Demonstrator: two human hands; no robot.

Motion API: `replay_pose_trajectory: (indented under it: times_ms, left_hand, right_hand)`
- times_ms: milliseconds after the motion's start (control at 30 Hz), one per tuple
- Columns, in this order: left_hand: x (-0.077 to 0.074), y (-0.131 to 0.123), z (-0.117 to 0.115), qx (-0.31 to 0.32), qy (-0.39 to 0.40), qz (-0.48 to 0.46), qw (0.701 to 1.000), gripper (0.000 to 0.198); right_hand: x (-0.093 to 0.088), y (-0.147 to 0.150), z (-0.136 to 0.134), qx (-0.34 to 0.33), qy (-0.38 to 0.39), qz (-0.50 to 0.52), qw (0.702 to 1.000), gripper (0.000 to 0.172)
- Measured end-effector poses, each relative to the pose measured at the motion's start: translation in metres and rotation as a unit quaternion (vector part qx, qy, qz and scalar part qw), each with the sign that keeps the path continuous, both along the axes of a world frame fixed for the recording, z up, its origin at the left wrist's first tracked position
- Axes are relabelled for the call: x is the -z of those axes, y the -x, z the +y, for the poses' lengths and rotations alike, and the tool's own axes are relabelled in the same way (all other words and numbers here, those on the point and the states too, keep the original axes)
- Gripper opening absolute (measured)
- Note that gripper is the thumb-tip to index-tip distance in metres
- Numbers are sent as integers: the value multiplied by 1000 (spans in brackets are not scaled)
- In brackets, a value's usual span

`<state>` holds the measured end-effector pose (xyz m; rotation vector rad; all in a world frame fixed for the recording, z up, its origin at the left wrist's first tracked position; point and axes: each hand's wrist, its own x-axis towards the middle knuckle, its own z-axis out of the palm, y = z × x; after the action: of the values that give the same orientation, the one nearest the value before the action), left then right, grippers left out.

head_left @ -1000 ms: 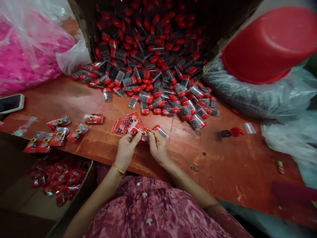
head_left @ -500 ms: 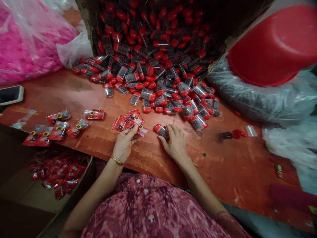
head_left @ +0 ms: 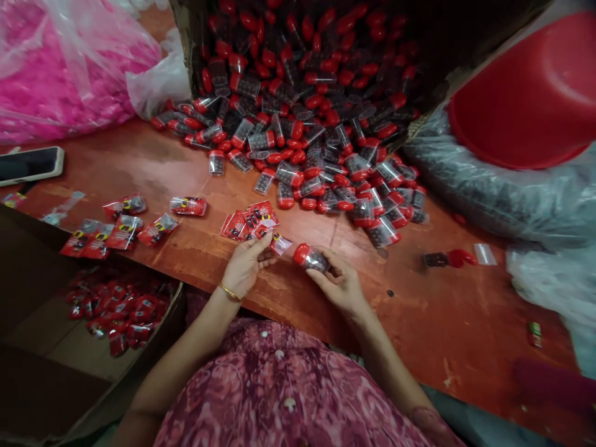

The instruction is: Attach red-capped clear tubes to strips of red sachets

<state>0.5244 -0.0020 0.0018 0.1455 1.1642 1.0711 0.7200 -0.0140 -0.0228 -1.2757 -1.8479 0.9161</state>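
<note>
My left hand (head_left: 243,265) pinches a small red printed packet (head_left: 278,243) with a clear end, close to the tabletop. Just behind it lies a fanned stack of red printed cards (head_left: 239,225). In my right hand (head_left: 341,279) is a small clear container (head_left: 311,257) with a red cap and dark contents, gripped between thumb and fingers. Its capped end points left toward the packet, with a short gap between them. Several filled red packets (head_left: 125,232) lie on the table to the left.
A large pile of red-capped containers (head_left: 288,174) spills from a dark carton at the back. A red tub (head_left: 521,99) rests on a plastic bag at right. Pink-filled bag (head_left: 69,74) and phone (head_left: 32,164) sit left. An open carton (head_left: 174,301) of packets stands below the table edge.
My right hand has lifted and turned the container off the table, bringing its red cap round toward the left. My left hand keeps its pinch on the packet. The whole view has shifted slightly.
</note>
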Motion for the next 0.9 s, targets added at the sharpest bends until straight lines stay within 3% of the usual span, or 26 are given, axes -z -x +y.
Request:
replay_pose_trajectory:
  times_ms: [167,333,500,700,900]
  left_hand:
    - [0,2,-2,23,-23,21,999,41]
    - [0,3,-3,54,-75,62,994,36]
    - [5,2,-2,73,-116,103,985,32]
    - [10,-13,-4,10,-139,80,987,35]
    - [15,-29,-11,-28,-100,38,994,41]
  right_hand:
    - [-22,4,-2,-67,53,38,996,32]
    - [-21,8,0,-87,75,39,993,32]
    - [-14,8,1,-70,85,46,993,32]
    - [-5,16,1,-53,99,90,990,33]
    - [9,35,-1,41,104,142,984,31]
